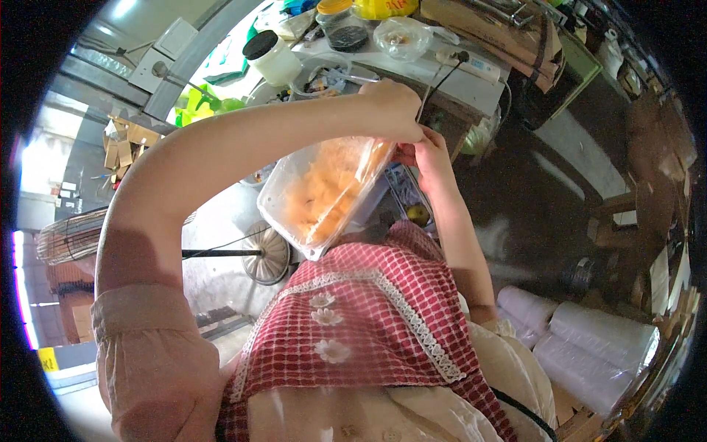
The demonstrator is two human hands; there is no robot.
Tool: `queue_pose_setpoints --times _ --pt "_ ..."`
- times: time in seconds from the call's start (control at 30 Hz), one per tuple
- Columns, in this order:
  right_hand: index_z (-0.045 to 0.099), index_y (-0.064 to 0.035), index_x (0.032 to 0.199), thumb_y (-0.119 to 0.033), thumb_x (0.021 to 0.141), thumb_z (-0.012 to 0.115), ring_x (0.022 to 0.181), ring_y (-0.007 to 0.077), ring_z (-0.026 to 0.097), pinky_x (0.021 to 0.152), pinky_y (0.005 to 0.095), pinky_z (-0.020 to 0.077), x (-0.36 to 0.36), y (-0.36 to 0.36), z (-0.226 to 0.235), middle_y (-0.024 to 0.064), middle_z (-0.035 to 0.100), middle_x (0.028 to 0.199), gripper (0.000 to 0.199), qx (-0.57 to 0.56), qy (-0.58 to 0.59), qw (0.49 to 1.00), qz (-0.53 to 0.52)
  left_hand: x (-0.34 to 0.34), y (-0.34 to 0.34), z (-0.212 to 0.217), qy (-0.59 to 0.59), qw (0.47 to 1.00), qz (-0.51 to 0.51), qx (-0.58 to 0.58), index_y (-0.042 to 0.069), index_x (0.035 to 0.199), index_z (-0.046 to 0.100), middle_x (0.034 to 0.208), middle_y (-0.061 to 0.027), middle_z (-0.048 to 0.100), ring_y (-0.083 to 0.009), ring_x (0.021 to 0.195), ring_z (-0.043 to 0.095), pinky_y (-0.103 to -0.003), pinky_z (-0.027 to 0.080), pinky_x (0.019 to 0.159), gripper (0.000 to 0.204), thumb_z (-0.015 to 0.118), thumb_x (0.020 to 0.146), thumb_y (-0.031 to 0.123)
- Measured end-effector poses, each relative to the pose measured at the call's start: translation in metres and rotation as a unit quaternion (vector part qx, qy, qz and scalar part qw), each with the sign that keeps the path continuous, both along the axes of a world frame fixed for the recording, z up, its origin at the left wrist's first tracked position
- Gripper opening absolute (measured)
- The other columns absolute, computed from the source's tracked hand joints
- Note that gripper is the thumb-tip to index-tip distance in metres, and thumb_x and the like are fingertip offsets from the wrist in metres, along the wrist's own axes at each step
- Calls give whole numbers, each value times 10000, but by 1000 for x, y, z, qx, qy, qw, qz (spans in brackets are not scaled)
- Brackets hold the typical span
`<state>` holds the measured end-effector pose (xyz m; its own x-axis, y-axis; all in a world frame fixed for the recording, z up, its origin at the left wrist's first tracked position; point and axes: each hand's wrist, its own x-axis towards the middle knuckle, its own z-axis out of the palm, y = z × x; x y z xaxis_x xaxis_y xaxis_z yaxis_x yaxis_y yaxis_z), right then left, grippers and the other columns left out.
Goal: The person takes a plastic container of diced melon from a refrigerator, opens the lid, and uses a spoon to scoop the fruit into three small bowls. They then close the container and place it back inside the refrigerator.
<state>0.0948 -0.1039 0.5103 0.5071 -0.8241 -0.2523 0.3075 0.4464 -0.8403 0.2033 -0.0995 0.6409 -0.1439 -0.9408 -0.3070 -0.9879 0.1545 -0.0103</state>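
A clear plastic container (276, 202) with soft-looking orange contents (322, 195) is tilted in front of my apron (331, 295), its near corner by the cloth. My right hand (431, 160) is at the container's far right corner, fingers curled on its edge. Crossing over from the left, my left arm brings my left hand (394, 109) to the same corner, against the right fingertips. The left hand is closed with its back toward me. Its fingertips are hidden, so what they grip cannot be made out.
Beyond my hands, a cluttered table holds a black-lidded jar (272, 59), a clear bowl (403, 38) and a tub of small pieces (322, 77). A round stand base (265, 253) is on the floor at left. Plastic-wrapped rolls (589, 353) lie at lower right.
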Motion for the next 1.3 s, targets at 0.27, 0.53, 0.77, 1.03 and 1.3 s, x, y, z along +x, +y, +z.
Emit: queue_pose_setpoints --times 0.27,0.53,0.77,1.03,1.3 --pt "660 -29 919 -176 881 610 712 146 651 612 295 552 -5 5 6 58 668 809 160 8 -28 1000 -2 26 44 14 157 978 115 74 54 634 646 548 -67 628 -207 505 640 -355 518 553 443 545 895 397" --pt "653 -41 872 -189 865 582 713 159 647 686 308 541 -7 7 -1 51 668 842 165 5 -16 1000 -11 59 199 25 119 988 -95 -29 75 1058 559 929 -76 599 -286 879 611 -395 519 697 380 742 772 243" --pt "639 -22 916 -155 850 576 747 183 660 686 320 564 -5 12 8 68 656 867 161 3 15 1000 -26 66 243 -8 95 985 -71 -121 58 1155 554 1058 -84 554 -260 980 588 -369 520 826 633 800 652 353" --pt "626 -17 982 -168 889 563 830 199 672 704 383 591 -7 7 4 77 662 957 189 0 20 1000 8 70 241 -7 115 988 -45 -92 78 1144 581 1044 -76 579 -259 964 605 -375 531 783 572 722 744 461" --pt "623 -23 918 -163 879 569 799 194 671 693 382 599 -8 1 2 71 657 907 155 -10 12 1000 20 51 252 -7 87 994 7 -65 6 1131 573 1013 -109 588 -286 918 630 -369 544 744 488 711 695 175"
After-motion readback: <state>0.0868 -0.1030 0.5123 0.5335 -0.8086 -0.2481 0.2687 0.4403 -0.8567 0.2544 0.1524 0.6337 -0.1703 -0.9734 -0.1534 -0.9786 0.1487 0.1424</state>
